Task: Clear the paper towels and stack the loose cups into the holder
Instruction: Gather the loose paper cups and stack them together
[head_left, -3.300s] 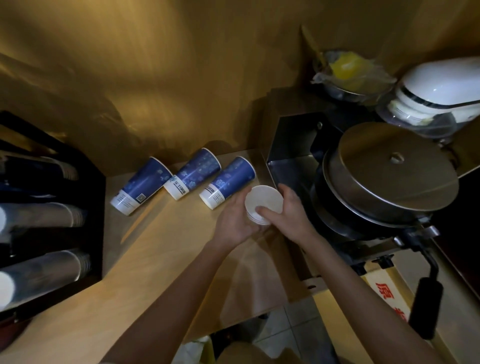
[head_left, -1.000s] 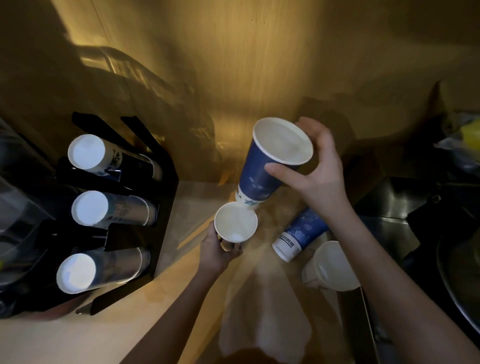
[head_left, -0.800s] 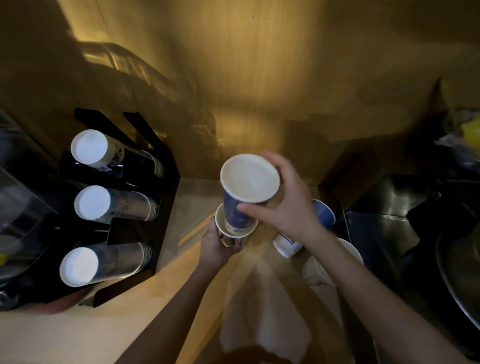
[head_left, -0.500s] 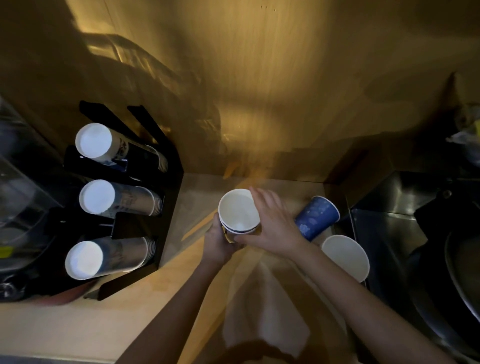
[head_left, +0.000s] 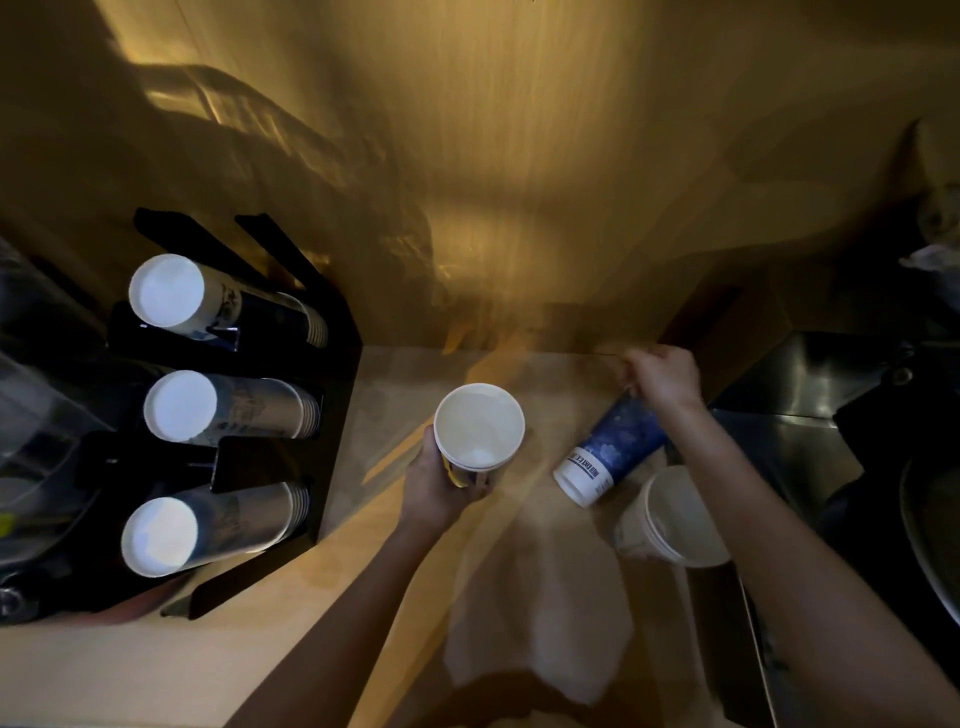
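My left hand holds a nested stack of paper cups upright over the wooden counter, mouth toward me. To its right, my right hand grips the rim end of a blue paper cup that tilts with its white base down toward me. A white cup stands on the counter just below it, near my right forearm. A paper towel lies flat on the counter at the front. The black cup holder at the left carries three rows of stacked cups.
A wooden wall closes the back of the counter. A dark steel appliance fills the right side, with a round pan edge at far right. Clear plastic items sit left of the holder.
My right hand let go of the stack after pushing a blue cup into it, moved right and took hold of the blue cup lying on the counter, tipping it up.
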